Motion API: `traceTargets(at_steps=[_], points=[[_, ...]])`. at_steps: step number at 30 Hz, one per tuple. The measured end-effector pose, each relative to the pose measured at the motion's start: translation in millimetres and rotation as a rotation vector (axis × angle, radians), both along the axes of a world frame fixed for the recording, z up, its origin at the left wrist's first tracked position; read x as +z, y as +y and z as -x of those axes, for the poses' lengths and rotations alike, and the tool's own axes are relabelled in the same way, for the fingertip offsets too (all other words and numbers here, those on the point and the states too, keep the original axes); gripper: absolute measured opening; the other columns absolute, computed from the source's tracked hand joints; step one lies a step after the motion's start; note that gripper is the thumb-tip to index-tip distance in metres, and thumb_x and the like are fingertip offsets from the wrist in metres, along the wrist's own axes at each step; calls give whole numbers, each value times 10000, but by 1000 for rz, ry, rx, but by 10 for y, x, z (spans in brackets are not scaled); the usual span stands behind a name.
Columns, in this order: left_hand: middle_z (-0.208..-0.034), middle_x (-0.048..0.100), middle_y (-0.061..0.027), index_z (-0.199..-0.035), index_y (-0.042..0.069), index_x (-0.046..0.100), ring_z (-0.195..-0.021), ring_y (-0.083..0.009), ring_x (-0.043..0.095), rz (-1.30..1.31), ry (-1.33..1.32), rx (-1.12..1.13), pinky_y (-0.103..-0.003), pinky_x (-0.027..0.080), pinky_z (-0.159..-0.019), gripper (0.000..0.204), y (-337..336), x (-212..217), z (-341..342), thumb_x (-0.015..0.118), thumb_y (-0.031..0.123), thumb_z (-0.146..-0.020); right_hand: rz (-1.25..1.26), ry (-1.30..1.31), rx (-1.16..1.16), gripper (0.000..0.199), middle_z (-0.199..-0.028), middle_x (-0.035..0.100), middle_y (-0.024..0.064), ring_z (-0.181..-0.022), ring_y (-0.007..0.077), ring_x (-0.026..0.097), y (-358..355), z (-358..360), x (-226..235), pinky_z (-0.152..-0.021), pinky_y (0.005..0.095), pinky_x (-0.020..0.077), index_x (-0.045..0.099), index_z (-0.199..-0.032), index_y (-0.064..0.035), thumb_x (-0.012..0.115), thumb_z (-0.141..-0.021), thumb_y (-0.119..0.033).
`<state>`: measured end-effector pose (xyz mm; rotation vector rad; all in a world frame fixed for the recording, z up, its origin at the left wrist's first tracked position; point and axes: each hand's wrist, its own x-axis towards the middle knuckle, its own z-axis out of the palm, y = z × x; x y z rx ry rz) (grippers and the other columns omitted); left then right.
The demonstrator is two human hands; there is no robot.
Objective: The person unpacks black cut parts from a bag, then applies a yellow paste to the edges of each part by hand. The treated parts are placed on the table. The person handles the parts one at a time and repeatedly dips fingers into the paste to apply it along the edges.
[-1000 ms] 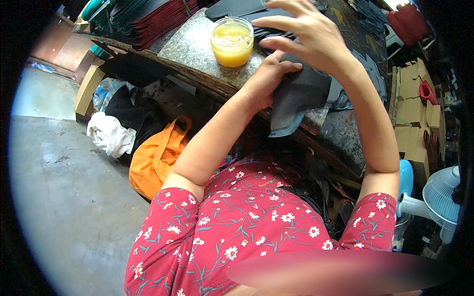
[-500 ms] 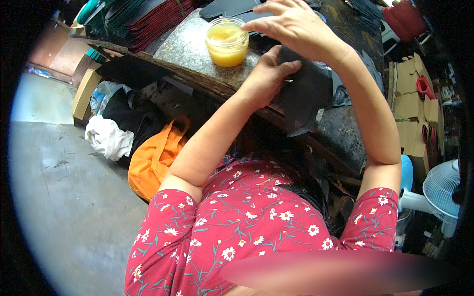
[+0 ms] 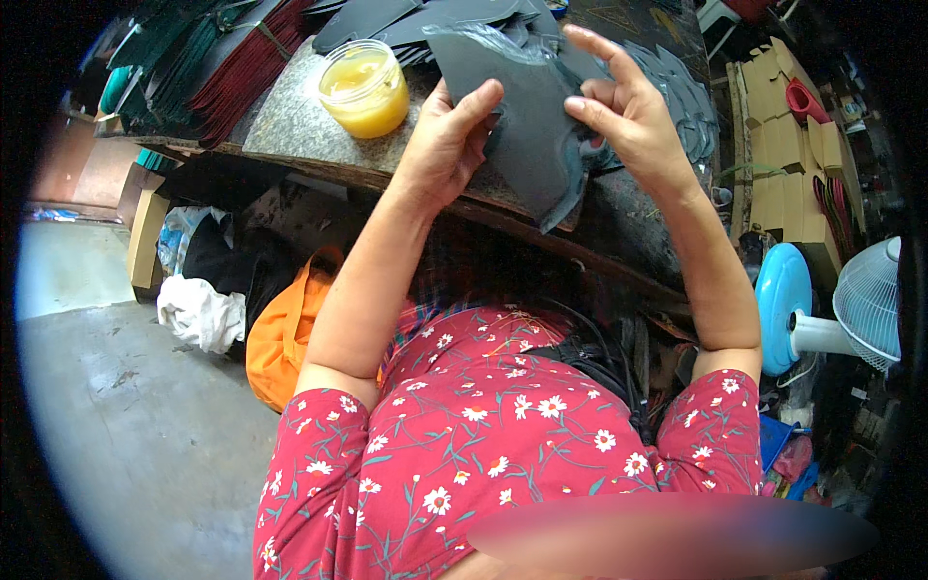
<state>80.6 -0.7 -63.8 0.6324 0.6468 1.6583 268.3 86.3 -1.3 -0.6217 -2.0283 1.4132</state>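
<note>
A thin, dark grey cut sheet (image 3: 527,121) with a curved, notched outline is held up over the front edge of the workbench. Its upper and right borders look wet and shiny. My left hand (image 3: 449,140) grips its left side, thumb in front and fingers behind. At its right border is my right hand (image 3: 628,121), thumb against the sheet, index finger stretched upward and the other fingers curled. Left of the sheet, an open clear plastic tub (image 3: 362,92) of yellow paste stands on the bench.
Dark cut pieces (image 3: 387,24) are piled at the back of the bench (image 3: 275,121), with more (image 3: 677,97) to the right. Bundles of red sheets (image 3: 246,72) lie at the left. Below are an orange bag (image 3: 285,338) and white cloth (image 3: 203,314). A fan (image 3: 865,300) stands at right.
My right hand has come down from above the bench to the sheet's right border. My left hand has raised and turned the sheet, showing more of its face. The view has shifted right.
</note>
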Motion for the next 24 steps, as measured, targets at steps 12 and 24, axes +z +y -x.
traceTargets(at_steps=[12, 24], points=[[-1080, 666, -75, -1207, 7, 564, -919, -168, 678, 128, 187, -73, -353, 591, -813, 334, -38, 63, -2, 656, 139, -915, -297, 68, -126, 482, -818, 587, 0, -733, 63, 520, 179, -9, -332, -687, 217, 443, 529, -1394, -124, 582, -923, -36], [-1095, 663, -87, -1221, -3, 553, -954, -184, 681, 78, 168, -112, -347, 592, -831, 327, -44, 90, 7, 625, 155, -943, -564, -129, -14, 689, -1004, 621, 101, -796, 232, 621, -36, 11, -445, -766, 318, 518, 473, -1449, -161, 514, -797, 54]])
